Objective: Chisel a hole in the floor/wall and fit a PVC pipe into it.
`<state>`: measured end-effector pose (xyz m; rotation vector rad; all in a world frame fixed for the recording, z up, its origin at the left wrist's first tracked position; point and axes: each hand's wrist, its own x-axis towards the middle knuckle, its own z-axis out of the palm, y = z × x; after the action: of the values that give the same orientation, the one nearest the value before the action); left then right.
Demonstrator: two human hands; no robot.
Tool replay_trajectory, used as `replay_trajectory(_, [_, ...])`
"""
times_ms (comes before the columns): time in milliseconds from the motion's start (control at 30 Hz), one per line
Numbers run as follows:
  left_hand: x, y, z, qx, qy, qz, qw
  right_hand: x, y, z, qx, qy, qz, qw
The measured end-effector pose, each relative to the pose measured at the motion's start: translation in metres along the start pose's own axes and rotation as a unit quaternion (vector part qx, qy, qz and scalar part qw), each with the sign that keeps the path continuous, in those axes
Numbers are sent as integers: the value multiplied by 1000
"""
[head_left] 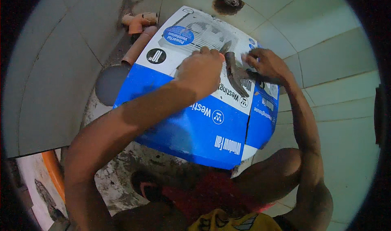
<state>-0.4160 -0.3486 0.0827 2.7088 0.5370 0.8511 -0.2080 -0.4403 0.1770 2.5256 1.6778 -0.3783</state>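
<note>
A blue and white window fan box [175, 135] lies in front of me, its print upside down to me. My left hand [199, 70] is closed above it around a tool with a bit of orange and a short, pointed grey metal end [225, 47]; the rest is hidden in my fist. A dark claw hammer [236, 78] is at the box's right part, claw toward me, its handle running right beneath my right wrist. My right hand [266, 64] is above the box's right edge, fingers curled and thumb drawn in. Whatever it pinches, if anything, is hidden.
Orange-brown pipe pieces, including a tee fitting [139, 22], lie beyond the box on the left. A round grey opening or disc [109, 85] is at the box's left. Pale tiled walls enclose the corner, with a rough hole [227, 3] at the top.
</note>
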Motion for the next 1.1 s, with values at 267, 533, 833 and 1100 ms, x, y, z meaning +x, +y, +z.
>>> replay_trajectory(267, [168, 91, 10, -368, -208, -239, 874, -72, 175, -51, -63, 70, -203, 975])
replay_trajectory(533, [304, 173, 118, -688, -34, -265, 675, -85, 267, -81, -59, 91, -262, 959])
replay_trajectory(833, [319, 149, 185, -776, -38, -199, 597, -66, 285, -70, -48, 72, -240, 967])
replay_trajectory(1100, [336, 90, 230, -716, -71, -274, 638, -6, 268, -49, -1, 147, -245, 958])
